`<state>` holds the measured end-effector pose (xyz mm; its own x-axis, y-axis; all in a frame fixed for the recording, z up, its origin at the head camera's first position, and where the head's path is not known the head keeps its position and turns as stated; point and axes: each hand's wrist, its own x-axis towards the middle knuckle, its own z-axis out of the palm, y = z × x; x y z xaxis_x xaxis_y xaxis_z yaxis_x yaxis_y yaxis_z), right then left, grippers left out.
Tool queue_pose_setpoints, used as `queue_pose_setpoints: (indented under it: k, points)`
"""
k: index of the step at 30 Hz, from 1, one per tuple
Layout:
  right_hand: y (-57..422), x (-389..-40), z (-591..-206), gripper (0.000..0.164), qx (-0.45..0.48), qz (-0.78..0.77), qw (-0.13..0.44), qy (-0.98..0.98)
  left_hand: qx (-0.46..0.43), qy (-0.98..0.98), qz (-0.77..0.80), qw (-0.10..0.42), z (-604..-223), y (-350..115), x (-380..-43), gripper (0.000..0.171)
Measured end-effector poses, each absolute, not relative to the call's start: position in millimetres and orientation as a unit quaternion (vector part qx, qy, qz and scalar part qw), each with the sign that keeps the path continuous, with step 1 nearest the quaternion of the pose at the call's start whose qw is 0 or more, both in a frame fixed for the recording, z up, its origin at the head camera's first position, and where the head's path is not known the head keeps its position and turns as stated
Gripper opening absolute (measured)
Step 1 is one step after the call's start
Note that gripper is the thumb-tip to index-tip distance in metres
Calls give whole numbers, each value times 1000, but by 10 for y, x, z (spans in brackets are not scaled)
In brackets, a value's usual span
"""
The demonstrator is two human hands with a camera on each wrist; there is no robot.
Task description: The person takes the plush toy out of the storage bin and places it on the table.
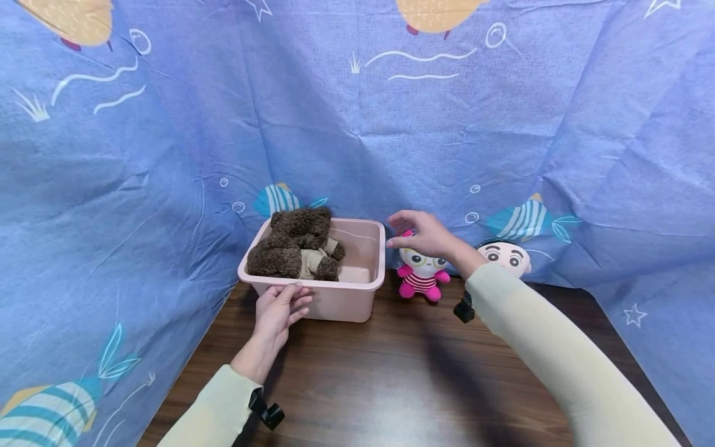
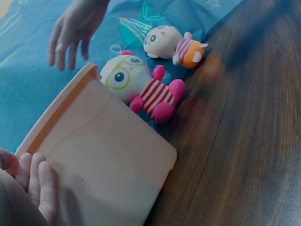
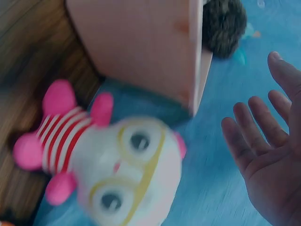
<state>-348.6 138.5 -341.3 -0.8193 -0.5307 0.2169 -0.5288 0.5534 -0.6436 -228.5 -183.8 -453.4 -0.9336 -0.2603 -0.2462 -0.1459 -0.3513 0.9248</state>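
Note:
A pale pink plastic bin (image 1: 341,303) stands at the back left of the table. My left hand (image 1: 274,313) grips its front rim, thumb at the edge and fingers against the outer wall. Inside lies a brown teddy bear (image 1: 287,251) in a beige top, on its side with its head above the rim. My right hand (image 1: 424,233) hovers right of the bin with fingers spread and holds nothing. Beneath it a plush doll (image 1: 422,282) with yellow glasses, pink limbs and a red-striped body leans against the backdrop; the hand partly hides its head in the head view.
Farther right is a second plush doll (image 2: 173,46) with a striped top and orange bottom, its body hidden behind the right arm in the head view. A blue fish-print cloth (image 1: 357,118) hangs around the dark wooden table (image 1: 385,379).

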Motion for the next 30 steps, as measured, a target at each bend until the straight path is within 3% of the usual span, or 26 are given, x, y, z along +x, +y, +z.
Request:
queue_pose_setpoints:
  k: [16,30]
  points:
    - [82,-3550,-3382,55,-375,-347,72,856,169,-568,-805,27,-4531,-1893,-2301,22]
    - [-564,-3515,-3574,71,-335,-348,126,866,186,-520,-832,44,-4564,-1828,-2295,22]
